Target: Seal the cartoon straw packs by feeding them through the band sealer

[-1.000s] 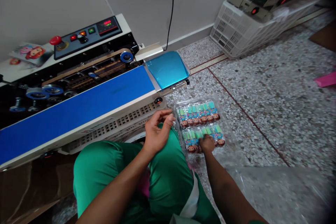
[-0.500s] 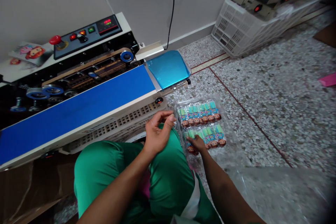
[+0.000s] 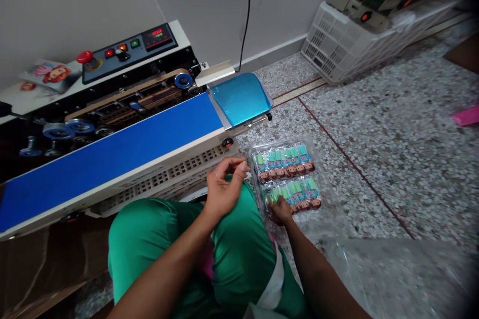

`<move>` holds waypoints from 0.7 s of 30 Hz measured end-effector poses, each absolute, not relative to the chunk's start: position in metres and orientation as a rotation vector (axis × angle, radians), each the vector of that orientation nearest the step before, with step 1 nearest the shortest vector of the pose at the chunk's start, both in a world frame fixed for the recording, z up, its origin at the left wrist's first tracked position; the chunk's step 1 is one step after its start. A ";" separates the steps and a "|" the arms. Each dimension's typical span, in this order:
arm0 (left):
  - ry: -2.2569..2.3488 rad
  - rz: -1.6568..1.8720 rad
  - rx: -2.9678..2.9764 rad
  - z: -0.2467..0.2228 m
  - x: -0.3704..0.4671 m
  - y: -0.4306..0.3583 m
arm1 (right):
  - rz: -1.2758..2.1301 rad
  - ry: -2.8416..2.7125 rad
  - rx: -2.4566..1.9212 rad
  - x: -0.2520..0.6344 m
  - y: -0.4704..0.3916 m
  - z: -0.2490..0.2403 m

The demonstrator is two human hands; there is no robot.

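My right hand [image 3: 281, 210] reaches into a clear plastic tray [image 3: 329, 194], fingers closed around a small doll-shaped figure [image 3: 274, 219] at the near left end of the lower row. That figure is mostly covered by the hand. Several similar figures [image 3: 299, 190], with brown heads and green-blue bodies, lie in two rows. Over my right knee, my left hand [image 3: 224, 187] is raised beside the tray's left edge. Its fingers are curled, and thumb and forefinger tips meet in a pinch; I cannot make out whether anything thin is between them.
At left stands a machine with a blue conveyor belt [image 3: 123, 152], a control panel [image 3: 127, 52] and a shiny blue end plate [image 3: 241, 99]. Printed packets [image 3: 50, 75] lie on top. A white crate [image 3: 337, 42] stands against the wall. Clear plastic sheeting [image 3: 396, 269] lies at lower right.
My right hand has drawn its fingers in around the figure at the lower row's left end. My left hand has stayed in nearly the same place.
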State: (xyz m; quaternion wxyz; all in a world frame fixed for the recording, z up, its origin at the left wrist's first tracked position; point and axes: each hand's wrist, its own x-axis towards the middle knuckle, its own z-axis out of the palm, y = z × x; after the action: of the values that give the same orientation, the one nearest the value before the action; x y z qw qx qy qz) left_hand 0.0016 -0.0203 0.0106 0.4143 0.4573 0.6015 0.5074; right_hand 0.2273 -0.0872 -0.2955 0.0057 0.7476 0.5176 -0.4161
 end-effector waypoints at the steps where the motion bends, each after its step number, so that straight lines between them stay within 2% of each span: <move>1: 1.512 1.277 1.146 0.011 0.001 -0.021 | -1.322 1.629 2.372 0.230 -0.093 -0.290; 8: 1.490 1.226 1.248 0.008 -0.001 -0.022 | -1.407 1.768 2.594 0.241 -0.104 -0.231; 11: 1.415 1.150 1.349 0.010 -0.003 -0.018 | -1.365 1.945 2.695 0.236 -0.078 -0.177; 13: 1.318 1.087 1.420 0.016 -0.006 -0.015 | -1.459 2.218 2.726 0.226 -0.054 -0.128; 15: 1.230 1.019 1.503 0.026 -0.012 -0.011 | -1.758 2.491 2.568 0.209 -0.029 -0.075; 18: 1.111 1.008 1.572 0.048 -0.024 -0.008 | -2.191 2.748 2.107 0.171 0.001 -0.003; 21: 0.982 1.099 1.518 0.069 -0.042 -0.007 | -2.456 2.909 1.661 0.124 0.023 0.043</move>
State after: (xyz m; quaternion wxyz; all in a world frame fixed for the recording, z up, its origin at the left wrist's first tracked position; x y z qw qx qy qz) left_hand -0.0418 -0.0066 0.0693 0.4906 0.6251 0.4045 0.4527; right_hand 0.1237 0.0234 0.0429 -0.4849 0.3498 0.6125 -0.5171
